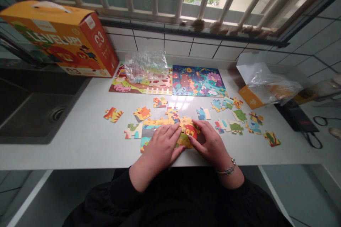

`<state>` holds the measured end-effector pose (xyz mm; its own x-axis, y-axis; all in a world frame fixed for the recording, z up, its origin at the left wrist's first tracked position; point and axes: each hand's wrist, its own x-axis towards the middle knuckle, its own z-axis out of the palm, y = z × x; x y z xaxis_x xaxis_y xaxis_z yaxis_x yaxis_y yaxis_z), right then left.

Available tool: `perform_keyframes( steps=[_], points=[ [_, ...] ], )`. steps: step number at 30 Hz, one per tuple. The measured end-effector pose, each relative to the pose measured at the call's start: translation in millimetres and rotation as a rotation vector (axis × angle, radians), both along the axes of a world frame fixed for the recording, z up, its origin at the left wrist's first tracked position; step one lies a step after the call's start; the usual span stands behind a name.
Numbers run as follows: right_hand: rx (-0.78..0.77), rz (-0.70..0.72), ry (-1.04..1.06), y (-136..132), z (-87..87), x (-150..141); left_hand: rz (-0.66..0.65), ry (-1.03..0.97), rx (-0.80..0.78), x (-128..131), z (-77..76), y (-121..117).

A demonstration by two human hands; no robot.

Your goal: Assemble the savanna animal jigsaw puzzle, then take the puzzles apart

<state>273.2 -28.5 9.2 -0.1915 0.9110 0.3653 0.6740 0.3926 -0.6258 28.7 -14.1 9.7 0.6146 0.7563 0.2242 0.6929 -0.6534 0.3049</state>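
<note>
A partly joined jigsaw puzzle lies flat in front of me, with a blue and green left part and a yellow upper strip. My left hand rests palm down across its middle, fingers stretched out, hiding part of the picture. At the right side, my right hand has its thumb and fingertips around the edge of a lion puzzle piece. A puzzle piece with a small figure sticks up from the top edge. Loose pieces lie close by, including an orange animal piece and a blue animal piece.
Several loose puzzle pieces are scattered at the right. Behind stand a farm puzzle under clear plastic wrap and a dark blue puzzle. An orange box borders the sink; an opened box and black device are right.
</note>
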Motion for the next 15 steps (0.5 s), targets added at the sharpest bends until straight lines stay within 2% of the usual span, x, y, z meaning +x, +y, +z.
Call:
perform_keyframes(
  steps=[9, 15],
  points=[
    [-0.014, 0.0, 0.028, -0.4, 0.2, 1.5, -0.009, -0.002, 0.007, 0.2, 3.6, 0.7],
    [-0.003, -0.058, 0.054, 0.8, -1.5, 3.4, -0.011, 0.012, 0.006, 0.2, 4.0, 0.4]
  ],
)
